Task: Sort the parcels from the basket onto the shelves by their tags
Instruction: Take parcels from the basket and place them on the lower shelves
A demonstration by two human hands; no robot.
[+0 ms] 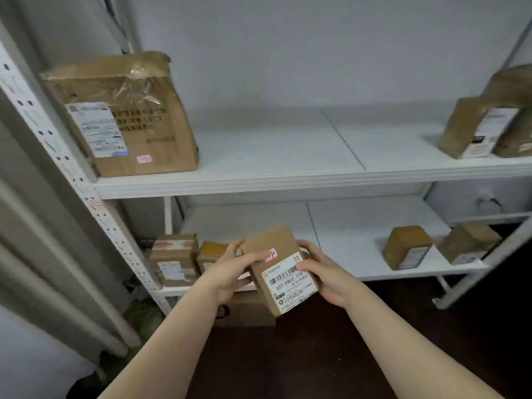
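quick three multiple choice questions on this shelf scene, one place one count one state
1. Where is the large box? A floor; B upper shelf, left end; C in a basket.
2. How many parcels stand at the lower shelf's right end? A none; B five; C two.
3. The labelled parcel is: A held by both hands; B lying on a shelf; C held by one hand.
Key: 1 B, it sits there; 2 C, two show; 3 A, the left hand and right hand each grip a side.
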